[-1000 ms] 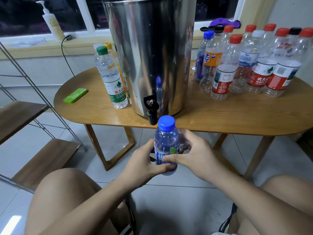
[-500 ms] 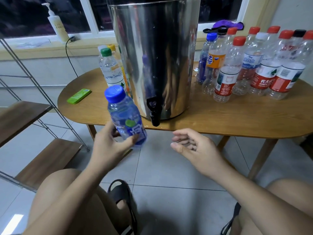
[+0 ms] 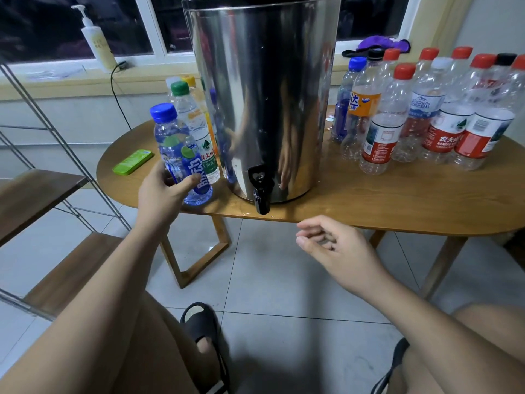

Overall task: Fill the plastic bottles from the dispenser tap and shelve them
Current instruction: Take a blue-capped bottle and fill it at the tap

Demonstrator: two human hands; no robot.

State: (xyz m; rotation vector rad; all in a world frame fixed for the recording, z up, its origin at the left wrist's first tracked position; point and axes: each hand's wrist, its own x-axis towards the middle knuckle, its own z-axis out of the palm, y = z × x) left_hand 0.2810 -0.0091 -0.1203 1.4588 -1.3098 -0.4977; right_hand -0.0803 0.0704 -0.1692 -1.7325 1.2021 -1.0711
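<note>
Left grip (image 3: 159,194) wraps the lower body of the blue-capped bottle (image 3: 181,155), thumb across the label. The bottle looks full and near upright, long axis leaning, cap toward 11 o'clock. Its base is at the table (image 3: 397,200) front edge, touching or just above, we can't tell. Green-capped bottle (image 3: 196,120) is just behind it, dispenser tap (image 3: 260,191) at 3 o'clock. Right grip (image 3: 335,245) is empty, fingers loosely curled, below the table edge. Rack shelf (image 3: 34,194) lies at 9 o'clock from the bottle, so we judge the left grip nearer for shelving.

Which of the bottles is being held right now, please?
The blue-capped bottle left of the dispenser, held in the left grip; all others stand untouched.
</note>
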